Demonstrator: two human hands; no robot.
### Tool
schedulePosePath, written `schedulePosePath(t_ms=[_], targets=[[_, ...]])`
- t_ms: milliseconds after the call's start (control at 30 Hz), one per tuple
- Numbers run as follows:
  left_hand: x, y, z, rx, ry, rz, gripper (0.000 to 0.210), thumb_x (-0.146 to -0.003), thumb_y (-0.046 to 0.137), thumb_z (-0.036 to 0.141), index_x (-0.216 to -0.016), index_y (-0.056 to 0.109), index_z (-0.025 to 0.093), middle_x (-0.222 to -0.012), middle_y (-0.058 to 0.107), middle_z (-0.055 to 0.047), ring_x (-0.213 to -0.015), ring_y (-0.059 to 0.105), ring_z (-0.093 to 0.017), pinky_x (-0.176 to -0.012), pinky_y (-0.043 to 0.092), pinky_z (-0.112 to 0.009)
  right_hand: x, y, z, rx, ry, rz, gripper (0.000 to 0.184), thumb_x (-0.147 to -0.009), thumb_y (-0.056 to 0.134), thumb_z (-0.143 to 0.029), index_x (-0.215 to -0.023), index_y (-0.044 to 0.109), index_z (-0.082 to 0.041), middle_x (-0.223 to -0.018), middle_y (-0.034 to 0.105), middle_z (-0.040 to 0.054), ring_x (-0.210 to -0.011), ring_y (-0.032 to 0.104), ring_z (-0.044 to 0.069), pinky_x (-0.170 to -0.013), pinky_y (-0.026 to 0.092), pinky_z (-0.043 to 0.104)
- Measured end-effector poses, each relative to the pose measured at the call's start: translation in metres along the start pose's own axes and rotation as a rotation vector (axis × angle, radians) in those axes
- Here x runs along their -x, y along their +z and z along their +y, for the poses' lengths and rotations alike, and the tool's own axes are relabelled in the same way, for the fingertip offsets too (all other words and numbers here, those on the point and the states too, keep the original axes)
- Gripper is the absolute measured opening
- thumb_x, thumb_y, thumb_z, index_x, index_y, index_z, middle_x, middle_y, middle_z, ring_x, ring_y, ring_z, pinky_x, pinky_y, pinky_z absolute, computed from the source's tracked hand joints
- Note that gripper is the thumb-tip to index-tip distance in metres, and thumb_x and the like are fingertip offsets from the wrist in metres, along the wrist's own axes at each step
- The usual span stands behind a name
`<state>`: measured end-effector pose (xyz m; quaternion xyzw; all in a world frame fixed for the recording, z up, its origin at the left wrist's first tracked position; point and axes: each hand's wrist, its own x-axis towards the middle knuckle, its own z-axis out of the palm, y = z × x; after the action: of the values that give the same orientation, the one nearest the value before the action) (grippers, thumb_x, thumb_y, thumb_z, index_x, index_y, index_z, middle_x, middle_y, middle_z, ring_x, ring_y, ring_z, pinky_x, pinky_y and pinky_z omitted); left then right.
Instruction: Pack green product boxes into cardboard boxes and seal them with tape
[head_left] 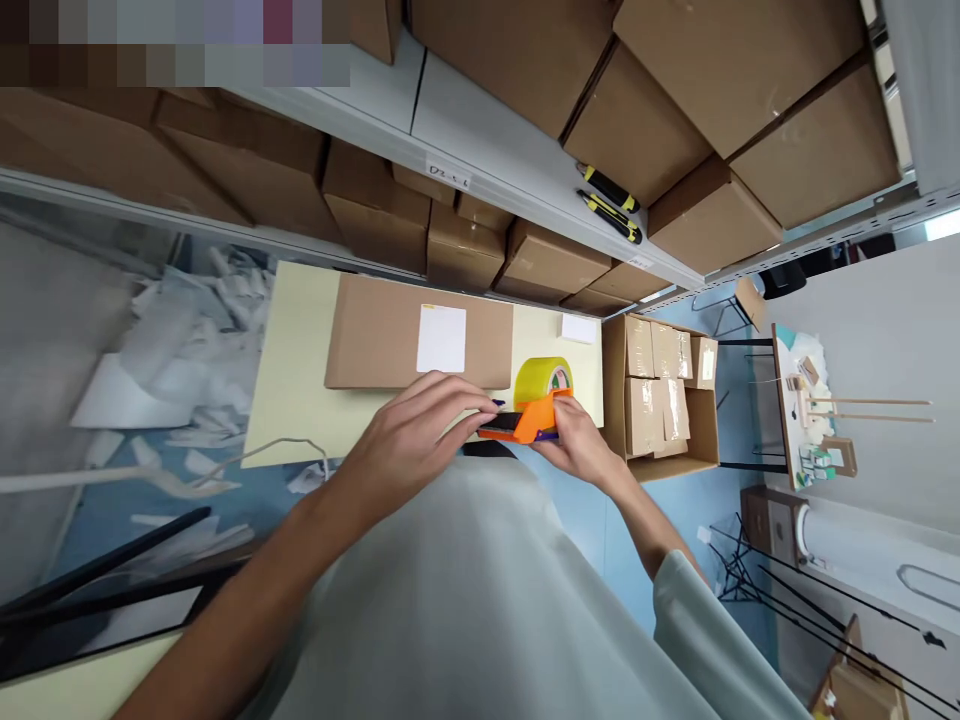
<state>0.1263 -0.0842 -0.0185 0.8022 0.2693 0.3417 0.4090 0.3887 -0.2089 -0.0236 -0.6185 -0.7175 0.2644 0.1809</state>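
Observation:
An orange tape dispenser [530,420] with a roll of yellow tape [536,379] in it is held in front of my body, over the table's near edge. My right hand [574,440] is closed around its rear end. My left hand [420,425] has its thumb and fingertips drawn together at the dispenser's dark front end; any loose tape end there is too small to make out. Just beyond the hands a flat brown cardboard box [382,335] with a white label [441,338] lies on the pale yellow table [289,360].
A small white box [577,328] lies at the table's right. Beside it stands an open carton [709,425] of smaller boxes. Shelves [495,110] stacked with cardboard boxes hang above, holding two utility knives [611,215]. Crumpled white paper [199,345] is heaped left.

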Motion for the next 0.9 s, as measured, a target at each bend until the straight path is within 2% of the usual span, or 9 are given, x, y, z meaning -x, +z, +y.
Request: schedulePosePath(t_ms=[167, 333, 400, 467, 567, 633, 733, 800, 900], targets=[[0.004, 0.034, 0.014, -0.068, -0.121, 0.036, 0.031, -0.114, 0.053, 0.039, -0.102, 0.079, 0.026, -0.098, 0.081, -0.006, -0.096, 0.074, -0.023, -0.091, 0.062, -0.036, 0.007, -0.015, 0.034, -0.074, 0.008, -0.129, 0.046, -0.108, 0.070, -0.063, -0.129, 0.071, -0.022, -0.116, 0.078, 0.0138, -0.113, 0.073, 0.035, -0.104, 0.061, 0.052], [0.019, 0.086, 0.000, 0.039, -0.427, 0.062, 0.040, -0.109, 0.056, 0.056, -0.097, 0.078, 0.025, -0.099, 0.082, -0.006, -0.093, 0.074, -0.023, -0.088, 0.063, -0.034, 0.016, -0.011, 0.079, -0.012, -0.026, -0.345, 0.051, -0.109, 0.064, -0.070, -0.120, 0.070, -0.021, -0.108, 0.078, 0.0138, -0.101, 0.075, 0.034, -0.096, 0.063, 0.050], [0.030, 0.106, -0.012, 0.131, -0.543, 0.087, 0.046, -0.105, 0.059, 0.066, -0.094, 0.078, 0.025, -0.097, 0.082, -0.006, -0.088, 0.074, -0.023, -0.084, 0.064, -0.034, 0.018, -0.009, 0.096, 0.049, -0.004, -0.487, 0.051, -0.110, 0.062, -0.071, -0.114, 0.069, -0.021, -0.097, 0.075, 0.0101, -0.089, 0.073, 0.031, -0.086, 0.062, 0.045], [0.045, 0.117, -0.029, 0.186, -0.639, 0.156, 0.050, -0.099, 0.063, 0.073, -0.094, 0.079, 0.025, -0.097, 0.082, -0.007, -0.088, 0.074, -0.024, -0.084, 0.065, -0.035, 0.019, -0.010, 0.112, 0.109, 0.034, -0.628, 0.051, -0.110, 0.061, -0.072, -0.110, 0.066, -0.021, -0.088, 0.071, 0.0060, -0.081, 0.071, 0.028, -0.078, 0.059, 0.039], [0.077, 0.112, -0.061, 0.146, -0.752, 0.361, 0.050, -0.093, 0.069, 0.074, -0.096, 0.078, 0.026, -0.099, 0.083, -0.007, -0.091, 0.076, -0.026, -0.092, 0.065, -0.040, 0.018, -0.021, 0.141, 0.207, 0.105, -0.761, 0.050, -0.111, 0.061, -0.070, -0.109, 0.064, -0.021, -0.086, 0.068, 0.0035, -0.078, 0.069, 0.025, -0.073, 0.054, 0.035], [0.100, 0.103, -0.086, 0.072, -0.820, 0.508, 0.046, -0.089, 0.074, 0.071, -0.097, 0.078, 0.026, -0.100, 0.083, -0.006, -0.090, 0.076, -0.026, -0.093, 0.065, -0.042, 0.017, -0.030, 0.163, 0.272, 0.152, -0.792, 0.048, -0.111, 0.062, -0.068, -0.110, 0.064, -0.020, -0.087, 0.068, 0.0038, -0.079, 0.069, 0.025, -0.071, 0.053, 0.034], [0.127, 0.105, -0.121, 0.103, -0.839, 0.546, 0.042, -0.084, 0.079, 0.068, -0.092, 0.076, 0.027, -0.095, 0.082, -0.005, -0.088, 0.075, -0.026, -0.087, 0.066, -0.040, 0.013, -0.036, 0.192, 0.369, 0.157, -0.797, 0.045, -0.113, 0.061, -0.063, -0.116, 0.064, -0.018, -0.094, 0.072, 0.0074, -0.085, 0.072, 0.027, -0.075, 0.055, 0.035], [0.135, 0.122, -0.139, 0.149, -0.852, 0.581, 0.040, -0.084, 0.078, 0.066, -0.092, 0.075, 0.026, -0.095, 0.081, -0.005, -0.083, 0.073, -0.024, -0.082, 0.065, -0.038, 0.011, -0.032, 0.207, 0.465, 0.127, -0.777, 0.045, -0.115, 0.060, -0.060, -0.122, 0.064, -0.016, -0.103, 0.076, 0.0125, -0.096, 0.075, 0.031, -0.084, 0.058, 0.038], [0.136, 0.161, -0.157, 0.207, -0.866, 0.657, 0.038, -0.085, 0.075, 0.061, -0.094, 0.073, 0.024, -0.098, 0.081, -0.007, -0.080, 0.071, -0.021, -0.078, 0.062, -0.035, 0.013, -0.017, 0.224, 0.634, 0.120, -0.714, 0.044, -0.116, 0.058, -0.054, -0.130, 0.062, -0.013, -0.116, 0.079, 0.0191, -0.113, 0.076, 0.036, -0.099, 0.059, 0.043]])
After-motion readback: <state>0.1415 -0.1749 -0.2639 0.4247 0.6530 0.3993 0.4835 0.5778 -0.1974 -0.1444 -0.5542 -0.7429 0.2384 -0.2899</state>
